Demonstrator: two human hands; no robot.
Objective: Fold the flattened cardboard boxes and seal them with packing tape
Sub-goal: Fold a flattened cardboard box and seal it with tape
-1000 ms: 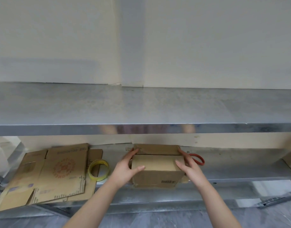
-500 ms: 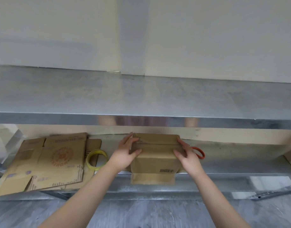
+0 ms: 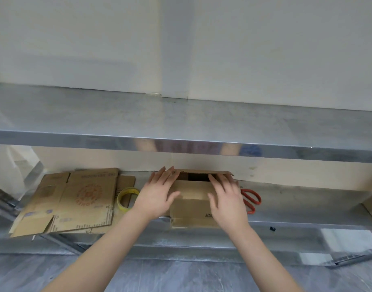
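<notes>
The flaps are being folded shut, and no tape is on yet. The box (image 3: pixel 191 191) stands on the lower shelf (image 3: pixel 296 207) under both palms. The left grip (image 3: pixel 157 197) lies flat on its left top edge and the right grip (image 3: pixel 227 199) on its right. Both are released, fingers straight and spread, pressing down rather than grasping. Between the fingertips, on the far side, a dark slot shows that the top is not yet closed: the near flap is down while the far flap stands up a little.

Next, I judge, the far flap must come down to meet the near one. One grip then has to pin the seam while the other fetches the tape (image 3: pixel 129 189), which lies just left of the left grip. The scissors (image 3: pixel 247 191) lie just right of the right grip, partly hidden by it.

The box is plain brown cardboard, matte and creased, and likely to spring back if let go. A barcode shows on its front by the right wrist, and a bottom flap sticks out below both grips. Left of the tape lie flat boxes (image 3: pixel 82 199) with a faded red round stamp. The tape is a thin yellow ring. The scissors have red loop handles. The shelf is dull grey metal with a soft sheen.
</notes>
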